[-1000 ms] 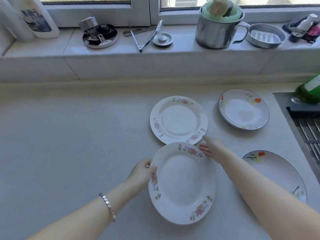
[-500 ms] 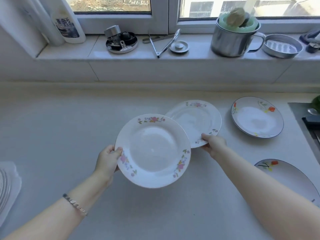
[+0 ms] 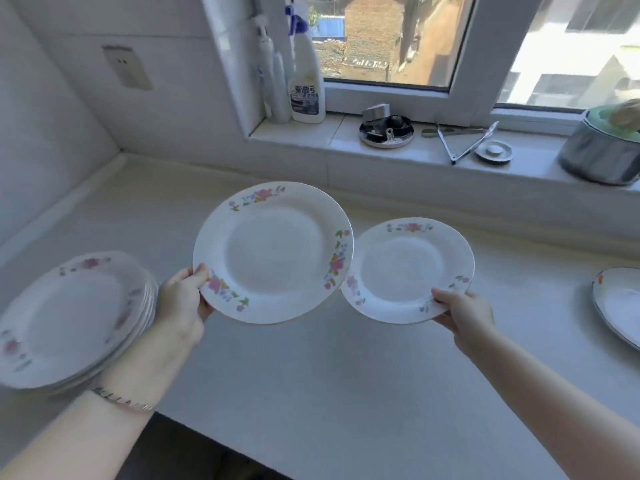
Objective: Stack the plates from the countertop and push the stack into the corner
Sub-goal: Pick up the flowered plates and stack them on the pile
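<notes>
White big plate [image 3: 273, 252]: floral rim, held off the bench [image 3: 346, 375] and just right of the left grip [image 3: 183, 299]. It is round, so it has no long axis. Its face points up and toward the camera, with the far rim raised.
Small plate [image 3: 408, 270]: same flower pattern, just left of the right grip [image 3: 464, 313] and also in the air. Its face is up and tips slightly toward the camera.
Rims: the big plate's right edge overlaps the small plate's left edge. Whether they touch cannot be told.
Left grip: pinches the big plate at its near-left rim, thumb on top and fingers curled beneath. A bracelet [image 3: 121, 401] sits on the wrist.
Right grip: pinches the small plate at its near-right rim, thumb on top and fingers under.
Stack [image 3: 69, 320]: several floral plates, blurred, left of the left grip and partly behind that forearm, near the bench's front edge.
Corner: bench and walls meet far beyond the left grip, up and to its left.
Edge plate [image 3: 620, 303]: dark-rimmed, flat on the bench, well right of the right grip and cut off by the frame.
Sill: beyond both grips are a bottle [image 3: 306, 81], tongs [image 3: 464, 140] and a steel pot [image 3: 602, 150].
</notes>
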Demonstrator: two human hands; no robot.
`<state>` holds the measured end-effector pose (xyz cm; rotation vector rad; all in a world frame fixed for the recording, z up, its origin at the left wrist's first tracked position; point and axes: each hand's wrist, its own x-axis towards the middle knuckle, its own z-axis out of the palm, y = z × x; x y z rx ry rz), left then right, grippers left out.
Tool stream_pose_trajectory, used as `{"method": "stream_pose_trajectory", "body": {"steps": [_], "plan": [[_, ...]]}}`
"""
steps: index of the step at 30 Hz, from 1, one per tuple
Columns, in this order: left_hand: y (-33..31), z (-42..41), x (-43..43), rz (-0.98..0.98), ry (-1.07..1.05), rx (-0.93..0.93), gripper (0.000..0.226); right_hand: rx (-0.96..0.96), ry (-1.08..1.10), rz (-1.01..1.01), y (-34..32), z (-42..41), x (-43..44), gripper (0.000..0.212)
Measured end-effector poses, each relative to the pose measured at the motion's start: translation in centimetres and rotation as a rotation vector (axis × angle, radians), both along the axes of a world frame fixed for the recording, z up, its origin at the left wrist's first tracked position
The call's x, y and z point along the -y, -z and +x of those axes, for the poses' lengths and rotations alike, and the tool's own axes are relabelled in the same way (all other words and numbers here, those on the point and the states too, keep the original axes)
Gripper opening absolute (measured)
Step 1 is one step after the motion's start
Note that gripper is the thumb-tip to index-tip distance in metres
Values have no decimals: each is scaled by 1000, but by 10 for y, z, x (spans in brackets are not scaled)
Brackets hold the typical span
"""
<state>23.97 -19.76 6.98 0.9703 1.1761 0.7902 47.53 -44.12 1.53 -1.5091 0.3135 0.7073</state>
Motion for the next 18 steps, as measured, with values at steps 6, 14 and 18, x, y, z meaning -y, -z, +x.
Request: {"method": "stream_pose_trajectory", "body": {"steps": [6,14,18], "plan": [[-24,-101,-87,93,-234,-92,24,-33,-98,99,-17,-63,-108,11],[-7,-223,-187,21,-216,-209,27,-52,-77,185,-24,-147,-222,11],[9,-252,-207,-15,-137,-227,30,-56,-51,202,-26,-172,-250,9]]}}
